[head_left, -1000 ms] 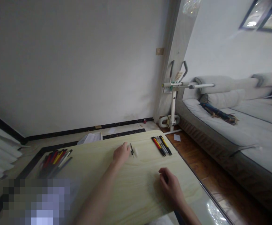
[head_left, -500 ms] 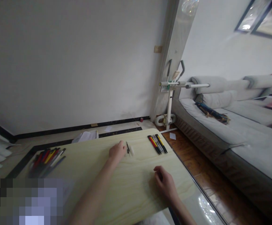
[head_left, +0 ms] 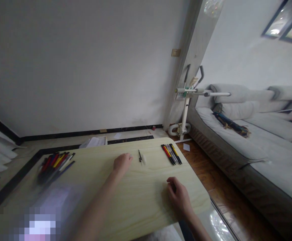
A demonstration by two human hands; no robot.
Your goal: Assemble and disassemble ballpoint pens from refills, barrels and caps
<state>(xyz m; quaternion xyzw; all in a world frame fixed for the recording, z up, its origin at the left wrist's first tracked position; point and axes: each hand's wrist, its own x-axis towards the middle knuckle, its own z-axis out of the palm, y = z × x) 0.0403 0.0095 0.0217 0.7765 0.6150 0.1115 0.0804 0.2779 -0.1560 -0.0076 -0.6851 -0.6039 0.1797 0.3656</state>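
Over the tabletop (head_left: pixel 146 194), the left hand (head_left: pixel 122 162) has been drawn slightly leftward, fingers curled nearly closed, and whether anything is held cannot be told; the right hand (head_left: pixel 179 193) is half open, nothing seen in it. Between the left hand and the row of pens (head_left: pixel 171 154), a pale piece (head_left: pixel 144 159) and a slender black piece (head_left: pixel 140 156) are left untouched, apparently set aside.

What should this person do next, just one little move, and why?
Perhaps slide the left hand slightly right to the thin black stick: it lies loose on the table, close to that hand and apart from the row of pens. Whether the hand holds something is hard to tell.
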